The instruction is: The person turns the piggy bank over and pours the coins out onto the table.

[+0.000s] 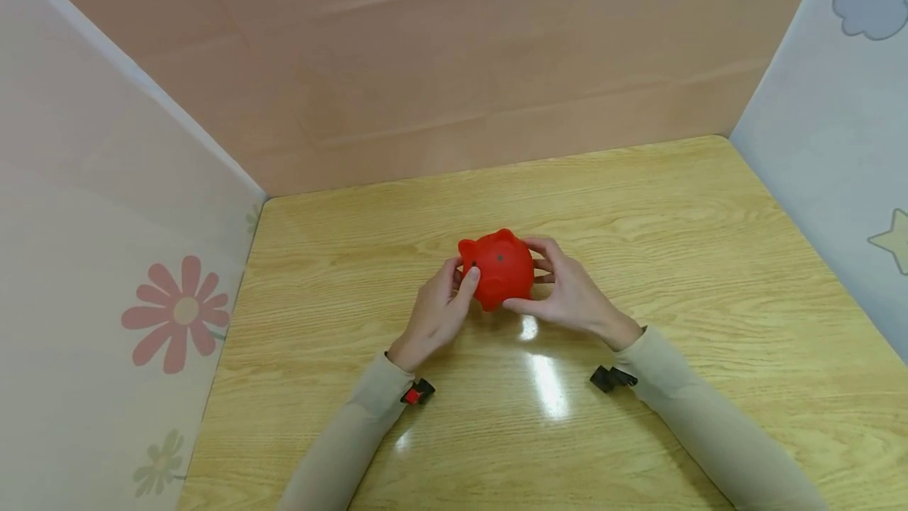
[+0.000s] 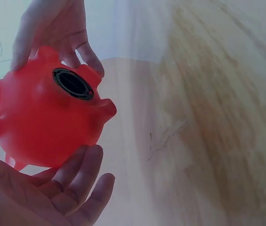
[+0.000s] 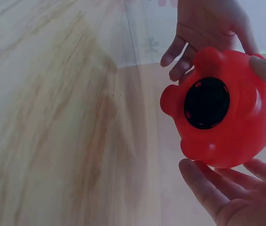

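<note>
Between both hands, raised off the table, is a red piggy bank [image 1: 505, 270] with small ears, dark eyes and stubby feet. A round black plug [image 3: 207, 102] sits in its underside, visible in both wrist views. My left hand [image 1: 441, 307] grips it at the left, thumb across the face near one eye and fingers behind. Opposite, my right hand [image 1: 573, 290] holds the other side, thumb low at the front and fingers curved around the back. In the left wrist view, the left fingers [image 2: 83, 181] lie along its lower side.
A wood-grain table [image 1: 340, 259] lies below, with glare spots near the middle. Around it stand a pinkish back wall [image 1: 454, 61], a left panel with a flower [image 1: 186, 311], and a right panel with a cloud [image 1: 871, 6]. Black wrist mounts [image 1: 613, 378] sit by the cuffs.
</note>
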`<state>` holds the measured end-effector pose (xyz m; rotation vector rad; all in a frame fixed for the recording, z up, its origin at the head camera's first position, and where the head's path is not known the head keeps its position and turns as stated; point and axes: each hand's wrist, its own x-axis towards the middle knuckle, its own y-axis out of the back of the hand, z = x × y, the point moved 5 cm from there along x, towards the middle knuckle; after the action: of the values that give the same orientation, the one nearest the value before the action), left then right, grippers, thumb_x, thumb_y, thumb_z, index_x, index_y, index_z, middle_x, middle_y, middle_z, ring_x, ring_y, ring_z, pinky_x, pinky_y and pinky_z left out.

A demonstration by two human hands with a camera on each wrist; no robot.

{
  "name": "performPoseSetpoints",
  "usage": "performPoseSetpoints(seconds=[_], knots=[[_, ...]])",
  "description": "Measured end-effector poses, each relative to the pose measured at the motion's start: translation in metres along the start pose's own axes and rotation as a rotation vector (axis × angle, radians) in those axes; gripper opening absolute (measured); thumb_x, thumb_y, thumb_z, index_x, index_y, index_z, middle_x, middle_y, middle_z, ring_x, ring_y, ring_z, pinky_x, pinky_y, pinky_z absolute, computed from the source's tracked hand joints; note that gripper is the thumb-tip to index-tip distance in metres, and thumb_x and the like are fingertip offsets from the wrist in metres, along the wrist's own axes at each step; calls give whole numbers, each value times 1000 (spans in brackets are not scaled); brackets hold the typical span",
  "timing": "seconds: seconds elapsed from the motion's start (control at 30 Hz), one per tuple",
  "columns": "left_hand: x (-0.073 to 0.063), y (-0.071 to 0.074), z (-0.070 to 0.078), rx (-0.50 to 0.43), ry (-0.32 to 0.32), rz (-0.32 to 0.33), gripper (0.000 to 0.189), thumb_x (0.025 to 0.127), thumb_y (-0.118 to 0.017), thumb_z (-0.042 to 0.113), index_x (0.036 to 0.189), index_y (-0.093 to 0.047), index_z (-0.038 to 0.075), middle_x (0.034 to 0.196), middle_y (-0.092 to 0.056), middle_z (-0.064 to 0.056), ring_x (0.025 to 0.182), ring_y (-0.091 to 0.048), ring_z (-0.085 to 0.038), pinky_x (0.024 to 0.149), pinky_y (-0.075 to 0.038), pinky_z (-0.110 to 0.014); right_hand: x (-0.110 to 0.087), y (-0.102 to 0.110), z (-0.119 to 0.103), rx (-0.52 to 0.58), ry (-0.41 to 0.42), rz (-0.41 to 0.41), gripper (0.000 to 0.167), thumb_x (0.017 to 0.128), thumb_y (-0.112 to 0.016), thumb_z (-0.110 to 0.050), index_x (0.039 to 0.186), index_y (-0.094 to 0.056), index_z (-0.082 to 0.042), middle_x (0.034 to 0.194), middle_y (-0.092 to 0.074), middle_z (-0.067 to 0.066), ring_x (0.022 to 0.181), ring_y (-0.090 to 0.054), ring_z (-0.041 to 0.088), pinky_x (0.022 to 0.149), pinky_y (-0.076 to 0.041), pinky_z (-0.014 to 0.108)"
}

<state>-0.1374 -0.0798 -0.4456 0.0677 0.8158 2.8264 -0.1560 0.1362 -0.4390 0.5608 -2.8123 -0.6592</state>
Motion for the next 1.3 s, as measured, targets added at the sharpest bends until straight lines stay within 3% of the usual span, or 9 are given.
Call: performPoseSetpoints(seconds=[0.3,0.43,0.6,0.7,0.87,1.0,1.13,1.3], knots=[[-2,2,5,-28,-38,2,58,109,-53,43,154,-50,6,110,-70,-6,101,-66,-21,96,-59,-43,-1,1,3,100,-107,7,93,87,-90,-25,164,-37,-20,159,-50,9,123,-69,37,93,-63,47],[-3,3,5,-31,-54,-8,61,107,-57,43,157,-49,8,111,-70,-5,104,-66,-21,99,-58,-44,-1,2,6,198,-161,-4,85,92,-84,-22,164,-37,-16,155,-52,16,123,-68,40,93,-63,42],[-4,4,6,-48,-87,-11,65,104,-64,42,159,-47,12,116,-68,-6,110,-65,-23,100,-58,-46,0,1,5,357,-200,-46,72,100,-74,-15,162,-38,-9,151,-54,26,119,-69,40,85,-66,43],[-4,4,5,-59,-100,-12,68,102,-66,42,160,-44,14,129,-64,-6,117,-64,-25,100,-58,-48,-2,1,6,372,-263,-77,69,105,-68,-26,163,-35,-7,150,-55,26,109,-73,36,85,-66,40],[-4,4,4,-80,-105,-27,75,100,-69,43,164,-39,17,148,-56,-6,126,-62,-27,102,-58,-50,-4,-7,11,495,-404,-185,73,109,-52,-55,160,-37,-5,123,-73,13,84,-77,30,88,-65,45],[-5,3,2,-92,-97,-46,81,98,-72,46,166,-36,19,155,-52,-3,122,-65,-26,99,-60,-47,-3,-13,12,641,-497,-219,67,107,-45,-67,144,-51,-12,99,-74,1,80,-76,18,84,-66,46],[-4,3,0,-111,-84,-53,79,98,-73,45,165,-38,23,152,-56,-2,115,-67,-25,94,-61,-42,-3,-15,10,633,-540,-217,64,106,-42,-70,128,-56,-12,89,-70,-1,76,-72,15,79,-66,38],[-3,3,-2,-94,-58,-63,73,99,-70,48,163,-43,25,146,-63,-2,108,-71,-23,87,-62,-39,-4,-16,7,575,-551,-226,62,111,-38,-62,123,-57,-4,86,-66,-1,73,-68,14,77,-65,33]])
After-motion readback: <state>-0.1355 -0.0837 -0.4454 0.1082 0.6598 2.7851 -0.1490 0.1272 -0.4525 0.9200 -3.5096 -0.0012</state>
